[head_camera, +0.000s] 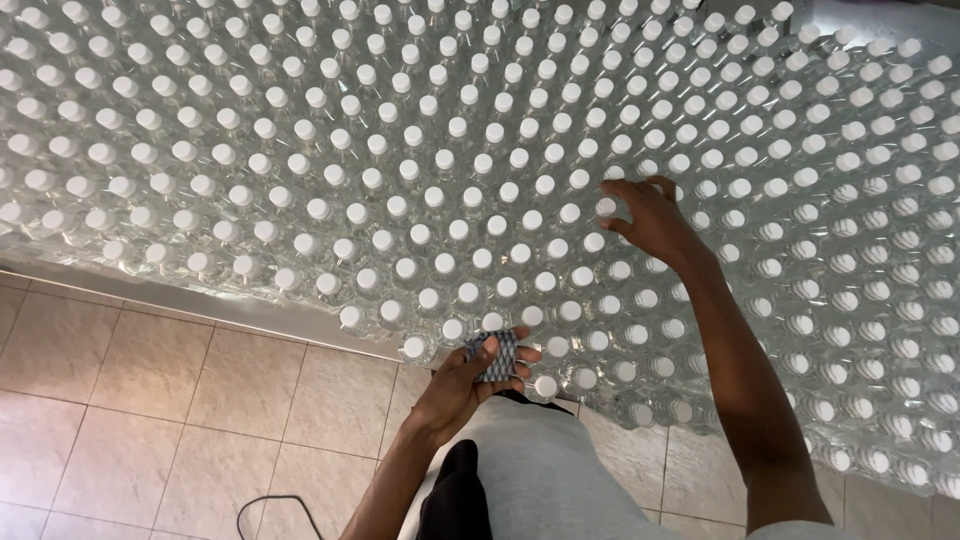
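Note:
A huge field of clear plastic bottles with white caps (420, 170) fills the top and right of the head view, packed in tight rows. My left hand (462, 385) is at the near edge of the bottles and holds a small stack of blue-and-white patterned labels (497, 357) between thumb and fingers. My right hand (648, 218) reaches out over the bottles, fingers spread and curled down onto a white cap (606, 206).
A pale metal edge (200, 300) runs along the near side of the bottle surface. Beige floor tiles (130, 410) lie at lower left, with a black cable loop (275, 505) on them. My grey shirt and dark strap (520, 480) show at the bottom.

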